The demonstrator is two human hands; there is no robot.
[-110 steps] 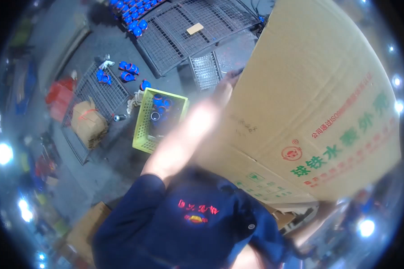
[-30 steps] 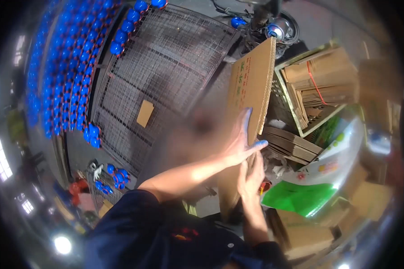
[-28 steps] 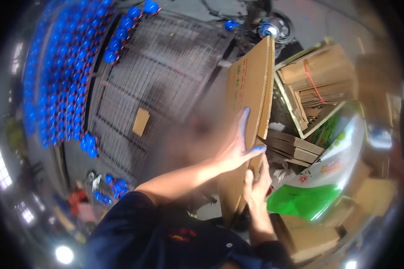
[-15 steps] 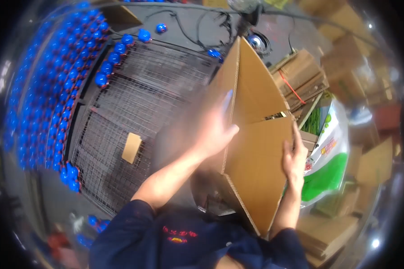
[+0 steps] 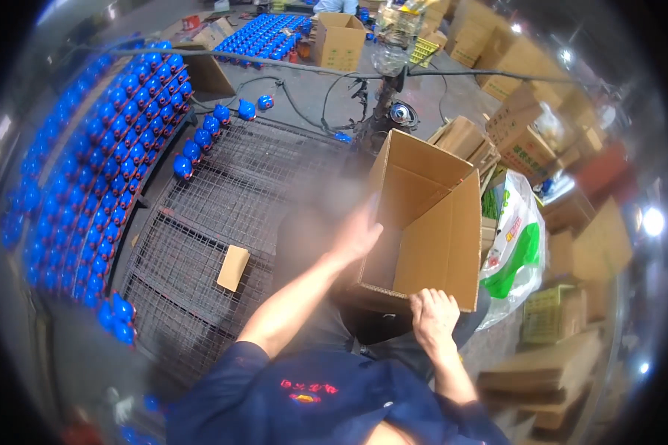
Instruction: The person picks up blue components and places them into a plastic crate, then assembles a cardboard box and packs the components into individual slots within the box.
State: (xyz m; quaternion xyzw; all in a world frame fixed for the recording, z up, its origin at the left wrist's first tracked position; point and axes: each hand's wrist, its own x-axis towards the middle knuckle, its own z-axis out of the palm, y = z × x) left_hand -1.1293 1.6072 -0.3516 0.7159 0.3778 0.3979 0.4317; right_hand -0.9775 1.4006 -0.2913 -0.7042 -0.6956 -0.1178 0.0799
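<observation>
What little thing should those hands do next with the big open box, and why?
I'd maybe nudge the cardboard box a little squarer. It looks slanted, though the wide lens may bend its shape. The right hand grips it on the near side and the left hand, a bit blurred, is at its left side, so both seem well placed for that.

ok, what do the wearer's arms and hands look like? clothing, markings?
Left hand and right hand: no gloves. Forearms bare, no watch or cable visible. Sleeves dark navy, ending around the elbows, same colour as the shirt, which has red markings on the chest over a small yellow-and-red emblem. Left fingertips blurred.
</observation>
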